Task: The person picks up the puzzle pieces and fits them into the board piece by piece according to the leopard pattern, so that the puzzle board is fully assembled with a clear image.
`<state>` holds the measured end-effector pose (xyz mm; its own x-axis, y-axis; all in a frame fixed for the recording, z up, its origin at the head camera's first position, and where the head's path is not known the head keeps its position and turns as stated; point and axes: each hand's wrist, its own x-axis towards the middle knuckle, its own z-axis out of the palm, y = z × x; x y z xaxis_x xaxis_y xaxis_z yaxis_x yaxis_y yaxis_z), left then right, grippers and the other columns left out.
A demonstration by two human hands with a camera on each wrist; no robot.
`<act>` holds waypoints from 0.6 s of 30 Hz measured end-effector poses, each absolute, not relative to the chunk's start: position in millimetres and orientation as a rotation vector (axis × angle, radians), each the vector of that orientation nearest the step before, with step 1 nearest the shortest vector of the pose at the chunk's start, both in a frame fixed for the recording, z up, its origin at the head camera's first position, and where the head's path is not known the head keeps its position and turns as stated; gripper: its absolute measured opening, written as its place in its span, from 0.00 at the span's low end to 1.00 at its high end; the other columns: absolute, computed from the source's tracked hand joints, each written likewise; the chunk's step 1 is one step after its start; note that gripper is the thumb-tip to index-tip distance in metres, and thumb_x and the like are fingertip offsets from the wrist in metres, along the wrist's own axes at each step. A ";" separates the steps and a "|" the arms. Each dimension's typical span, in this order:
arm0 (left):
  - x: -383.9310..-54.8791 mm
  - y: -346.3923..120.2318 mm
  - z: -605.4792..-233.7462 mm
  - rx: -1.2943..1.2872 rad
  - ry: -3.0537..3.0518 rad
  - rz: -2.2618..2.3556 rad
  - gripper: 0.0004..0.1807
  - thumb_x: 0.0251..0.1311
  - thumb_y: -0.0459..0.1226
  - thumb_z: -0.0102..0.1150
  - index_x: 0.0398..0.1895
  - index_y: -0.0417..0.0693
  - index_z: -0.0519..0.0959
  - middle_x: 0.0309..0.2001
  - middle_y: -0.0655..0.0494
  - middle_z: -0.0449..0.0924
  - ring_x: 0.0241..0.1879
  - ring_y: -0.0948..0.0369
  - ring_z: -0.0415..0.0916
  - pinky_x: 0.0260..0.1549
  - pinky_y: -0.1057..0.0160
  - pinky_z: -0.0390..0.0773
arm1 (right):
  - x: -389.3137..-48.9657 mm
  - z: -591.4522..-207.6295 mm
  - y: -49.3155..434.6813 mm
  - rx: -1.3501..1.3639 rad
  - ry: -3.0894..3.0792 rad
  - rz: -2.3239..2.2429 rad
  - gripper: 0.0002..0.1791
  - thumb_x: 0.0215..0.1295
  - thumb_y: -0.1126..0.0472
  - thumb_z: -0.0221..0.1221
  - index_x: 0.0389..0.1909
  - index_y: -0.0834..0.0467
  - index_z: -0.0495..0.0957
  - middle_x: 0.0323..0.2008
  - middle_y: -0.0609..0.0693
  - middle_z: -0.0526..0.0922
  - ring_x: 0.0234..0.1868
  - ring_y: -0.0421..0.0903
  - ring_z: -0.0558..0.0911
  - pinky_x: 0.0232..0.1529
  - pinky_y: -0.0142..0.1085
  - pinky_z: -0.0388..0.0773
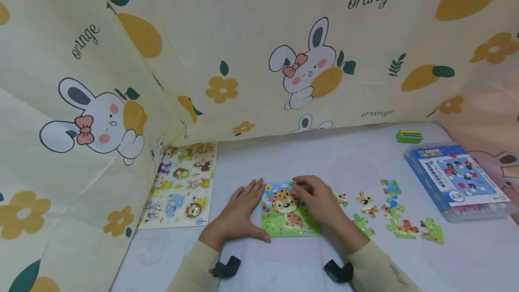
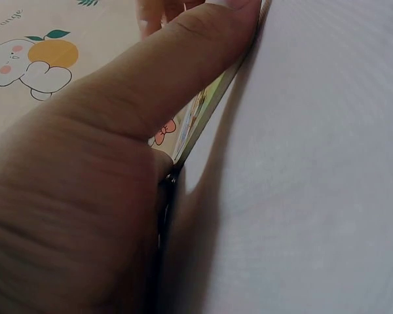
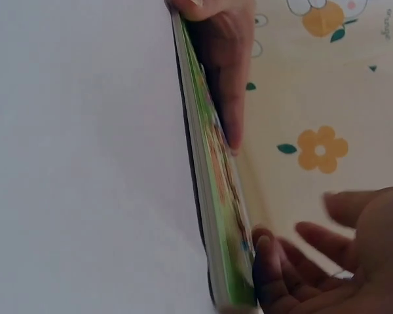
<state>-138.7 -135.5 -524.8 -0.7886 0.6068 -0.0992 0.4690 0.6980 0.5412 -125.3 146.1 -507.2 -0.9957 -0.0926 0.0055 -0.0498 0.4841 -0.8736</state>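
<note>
A leopard jigsaw puzzle board [image 1: 284, 230] lies on the white table in front of me. My left hand [image 1: 242, 213] rests along its left side, fingers extended and thumb at the lower-left corner; the left wrist view shows the thumb against the board's edge [image 2: 213, 101]. Over the board's upper right is my right hand [image 1: 320, 199], its fingers bent loosely at the top edge. In the right wrist view, its fingertips [image 3: 267, 248] touch the board's side, and no piece shows between them. Loose puzzle pieces [image 1: 432, 231] lie right of the board, some partly behind the right hand.
An animal sticker sheet [image 1: 175, 204] lies at the left, partly under the hanging printed cloth [image 1: 243, 35]. To the right sit a blue-and-white boxed kit [image 1: 466, 177] and a small green block [image 1: 409, 137]. The cloth walls in the table's back and left.
</note>
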 end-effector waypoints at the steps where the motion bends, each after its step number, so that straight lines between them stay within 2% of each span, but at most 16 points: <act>1: -138.8 -135.6 -524.8 0.854 2.638 0.734 0.83 0.36 0.74 0.83 0.90 0.48 0.48 0.89 0.59 0.37 0.86 0.59 0.30 0.82 0.48 0.33 | -125.1 -506.9 148.4 -0.114 2.642 -1.593 0.21 0.84 0.50 0.61 0.68 0.57 0.82 0.55 0.52 0.85 0.48 0.48 0.84 0.49 0.45 0.81; 6: -138.9 -135.0 -524.5 0.855 2.641 0.731 0.83 0.35 0.73 0.84 0.90 0.48 0.49 0.89 0.58 0.37 0.86 0.59 0.31 0.82 0.47 0.33 | -122.0 -500.9 164.3 -0.110 2.517 -1.734 0.26 0.86 0.45 0.57 0.71 0.57 0.79 0.52 0.55 0.87 0.50 0.52 0.85 0.52 0.47 0.83; 12: -139.0 -134.8 -523.2 0.851 2.644 0.729 0.83 0.35 0.73 0.84 0.90 0.47 0.49 0.89 0.58 0.37 0.86 0.58 0.31 0.82 0.47 0.33 | -120.2 -496.3 191.3 -0.269 2.435 -1.863 0.28 0.92 0.50 0.45 0.74 0.66 0.73 0.59 0.64 0.84 0.56 0.61 0.86 0.55 0.44 0.86; 18: -138.7 -134.5 -524.7 0.848 2.648 0.718 0.84 0.35 0.73 0.84 0.90 0.48 0.48 0.89 0.58 0.37 0.86 0.58 0.31 0.82 0.47 0.33 | -114.7 -491.5 218.7 -0.320 2.417 -1.920 0.31 0.93 0.49 0.35 0.79 0.66 0.68 0.63 0.63 0.82 0.60 0.59 0.82 0.58 0.36 0.83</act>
<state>-138.7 -134.5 -524.7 -0.7924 0.6016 -0.1011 0.4682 0.7060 0.5313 -114.7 218.7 -491.5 -0.9780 -0.1845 0.0972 -0.1364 0.2135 -0.9674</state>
